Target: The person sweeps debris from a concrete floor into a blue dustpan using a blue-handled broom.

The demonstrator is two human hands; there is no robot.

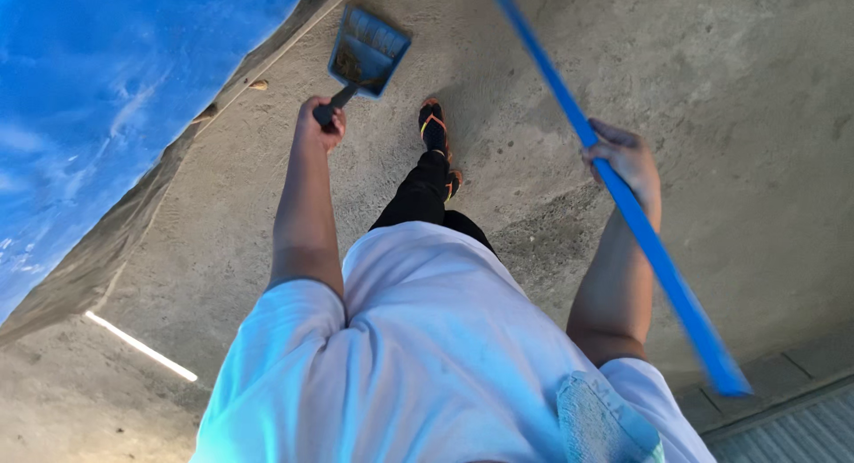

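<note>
My left hand [319,119] grips the black handle of a blue dustpan [367,50], held out ahead of me above the concrete floor; the pan has brown dirt in it. My right hand [627,161] is wrapped around a long blue broom handle [654,249] that runs diagonally from the top centre to the lower right. The broom's head is out of view. I wear a white shirt and dark trousers, and one sandalled foot [433,125] steps forward between the two hands.
The rough concrete floor [729,89] spreads ahead and to the right. A blue painted wall [80,98] with a concrete kerb runs along the left. A white strip [140,346] lies at lower left, a ridged mat [792,436] at lower right.
</note>
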